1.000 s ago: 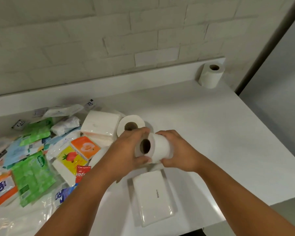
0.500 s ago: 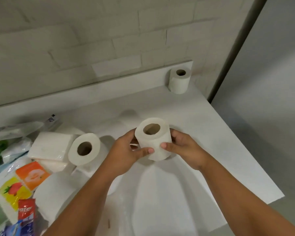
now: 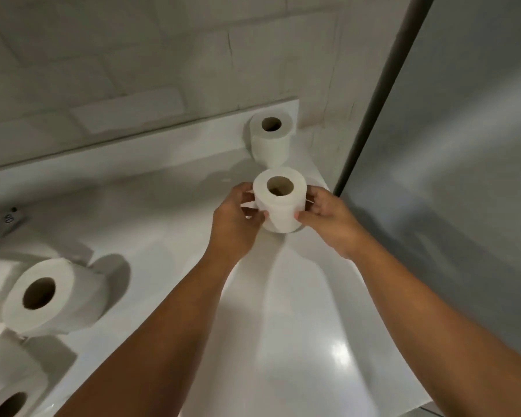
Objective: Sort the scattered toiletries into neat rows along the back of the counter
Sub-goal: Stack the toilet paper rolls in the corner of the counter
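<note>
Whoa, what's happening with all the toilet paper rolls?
A person is tidying up. The left hand and the right hand hold a white toilet paper roll upright, just in front of another white roll standing in the back corner of the glossy white counter. More white rolls lie at the left, not yet lined up.

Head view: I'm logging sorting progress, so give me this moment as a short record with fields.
held item: toilet roll, upright, hole facing up
left hand: grips the roll's left side
right hand: grips its right side
placed: corner roll, upright at the back right corner of the counter, just behind the held one
unsorted: lying roll on its side at the left edge; second roll partly in view below it
set down: cannot tell whether the held roll touches the counter
</note>
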Action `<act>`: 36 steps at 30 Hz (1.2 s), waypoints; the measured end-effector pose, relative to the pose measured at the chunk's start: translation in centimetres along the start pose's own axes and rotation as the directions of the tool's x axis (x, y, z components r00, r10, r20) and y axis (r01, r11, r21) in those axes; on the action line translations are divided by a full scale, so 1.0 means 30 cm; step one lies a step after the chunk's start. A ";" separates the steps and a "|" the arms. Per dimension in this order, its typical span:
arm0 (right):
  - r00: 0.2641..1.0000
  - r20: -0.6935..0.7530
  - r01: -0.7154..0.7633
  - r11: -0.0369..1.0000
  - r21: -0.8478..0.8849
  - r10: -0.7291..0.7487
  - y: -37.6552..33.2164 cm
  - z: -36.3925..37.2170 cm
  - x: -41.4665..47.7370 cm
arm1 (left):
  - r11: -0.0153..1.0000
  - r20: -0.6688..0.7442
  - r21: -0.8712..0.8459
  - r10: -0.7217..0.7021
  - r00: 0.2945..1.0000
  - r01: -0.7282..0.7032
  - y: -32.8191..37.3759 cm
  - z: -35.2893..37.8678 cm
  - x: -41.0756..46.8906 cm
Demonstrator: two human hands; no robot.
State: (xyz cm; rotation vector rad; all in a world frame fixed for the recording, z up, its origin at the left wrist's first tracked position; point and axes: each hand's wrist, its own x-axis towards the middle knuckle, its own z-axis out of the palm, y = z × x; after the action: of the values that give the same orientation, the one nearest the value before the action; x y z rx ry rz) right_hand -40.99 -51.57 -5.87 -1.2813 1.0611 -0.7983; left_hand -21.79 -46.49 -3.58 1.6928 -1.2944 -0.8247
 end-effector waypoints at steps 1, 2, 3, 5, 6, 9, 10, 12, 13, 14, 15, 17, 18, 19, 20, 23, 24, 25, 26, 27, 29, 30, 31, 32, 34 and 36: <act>1.000 -0.013 -0.005 1.000 -0.010 0.004 0.012 -0.020 0.025 | 1.000 -0.043 -0.006 -0.007 0.999 0.007 0.002 0.031 0.020; 1.000 -0.023 -0.004 1.000 -0.019 0.003 0.022 -0.034 0.048 | 1.000 -0.072 -0.015 -0.015 0.997 0.014 0.005 0.055 0.039; 0.999 -0.034 -0.003 1.000 -0.029 0.002 0.033 -0.047 0.072 | 1.000 -0.085 -0.024 -0.023 0.996 0.021 0.009 0.077 0.056; 0.997 -0.077 -0.005 0.998 -0.056 0.001 0.041 -0.059 0.113 | 0.999 -0.071 -0.040 -0.033 0.997 0.030 0.017 0.114 0.089; 0.995 -0.099 -0.004 0.998 -0.070 -0.003 0.040 -0.062 0.129 | 0.998 -0.052 -0.048 -0.037 0.998 0.034 0.022 0.129 0.102; 0.993 -0.113 0.028 0.996 -0.080 -0.037 0.029 -0.071 0.172 | 0.999 -0.026 -0.046 -0.021 0.999 0.020 0.032 0.162 0.142; 0.993 -0.106 0.039 0.996 -0.085 -0.048 0.024 -0.075 0.184 | 0.999 -0.031 -0.040 -0.013 0.999 0.011 0.036 0.170 0.155; 0.994 -0.094 0.050 0.994 -0.092 -0.059 0.012 -0.083 0.206 | 0.999 -0.047 -0.034 0.003 0.999 -0.004 0.041 0.182 0.185; 0.994 -0.093 0.052 0.995 -0.082 -0.060 0.005 -0.086 0.217 | 0.999 -0.056 -0.032 0.005 0.998 -0.007 0.043 0.186 0.200; 0.993 -0.096 0.057 0.995 -0.077 -0.064 -0.001 -0.088 0.227 | 1.000 -0.064 -0.026 0.005 0.998 -0.006 0.042 0.190 0.214; 0.992 -0.102 0.062 0.995 -0.079 -0.070 -0.005 -0.091 0.237 | 1.000 -0.071 -0.017 0.006 0.997 -0.007 0.041 0.194 0.225; 0.990 -0.118 0.063 0.995 -0.080 -0.072 -0.007 -0.094 0.256 | 1.000 -0.085 0.002 0.003 0.996 -0.002 0.036 0.201 0.245; 0.990 -0.126 0.060 0.996 -0.071 -0.068 -0.009 -0.094 0.264 | 1.000 -0.092 0.009 -0.004 0.996 0.005 0.034 0.204 0.254; 0.989 -0.134 0.055 0.996 -0.064 -0.064 -0.008 -0.093 0.274 | 1.000 -0.096 0.010 -0.011 0.995 0.012 0.032 0.206 0.261; 0.988 -0.141 0.053 0.997 -0.059 -0.061 -0.009 -0.091 0.282 | 1.000 -0.097 0.008 -0.019 0.995 0.020 0.032 0.208 0.266; 0.986 -0.159 0.041 0.998 -0.037 -0.046 -0.011 -0.089 0.306 | 0.999 -0.093 0.003 -0.035 0.995 0.035 0.036 0.208 0.282; 0.986 -0.163 0.037 0.999 -0.035 -0.042 -0.012 -0.090 0.308 | 0.999 -0.090 0.003 -0.040 0.995 0.041 0.038 0.208 0.285; 0.985 -0.165 0.038 0.999 -0.034 -0.043 -0.013 -0.090 0.310 | 0.999 -0.087 0.003 -0.043 0.995 0.043 0.041 0.207 0.286; 0.985 -0.167 0.037 0.999 -0.039 -0.043 -0.013 -0.090 0.309 | 0.999 -0.082 0.006 -0.045 0.996 0.046 0.044 0.206 0.287; 0.984 -0.171 0.033 0.998 -0.050 -0.041 -0.012 -0.090 0.309 | 0.999 -0.075 0.010 -0.046 0.996 0.047 0.044 0.204 0.288; 0.983 -0.178 0.028 0.996 -0.086 -0.043 -0.014 -0.090 0.305 | 0.998 -0.058 0.017 -0.053 0.997 0.054 0.043 0.198 0.283; 0.982 -0.181 0.034 0.994 -0.103 -0.052 -0.018 -0.089 0.299 | 0.998 -0.050 0.019 -0.055 0.997 0.056 0.045 0.192 0.277; 0.981 -0.181 0.045 0.992 -0.116 -0.066 -0.023 -0.085 0.292 | 0.998 -0.045 0.020 -0.054 0.998 0.055 0.044 0.187 0.270; 0.980 -0.183 0.055 0.990 -0.133 -0.079 -0.028 -0.082 0.282 | 0.998 -0.042 0.026 -0.057 0.997 0.058 0.048 0.180 0.260; 0.974 -0.194 0.077 0.976 -0.205 -0.117 -0.045 -0.072 0.259 | 0.997 -0.043 0.035 -0.061 0.997 0.062 0.056 0.160 0.236; 0.964 -0.201 0.109 0.950 -0.294 -0.173 -0.077 -0.060 0.240 | 0.998 -0.058 0.027 -0.051 0.997 0.053 0.065 0.130 0.215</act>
State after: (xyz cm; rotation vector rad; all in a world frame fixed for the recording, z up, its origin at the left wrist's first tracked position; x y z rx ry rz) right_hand -39.99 -59.20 -4.78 -1.5479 1.3105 -0.9431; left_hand -24.37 -53.82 -3.63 1.7663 -1.2333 -0.7860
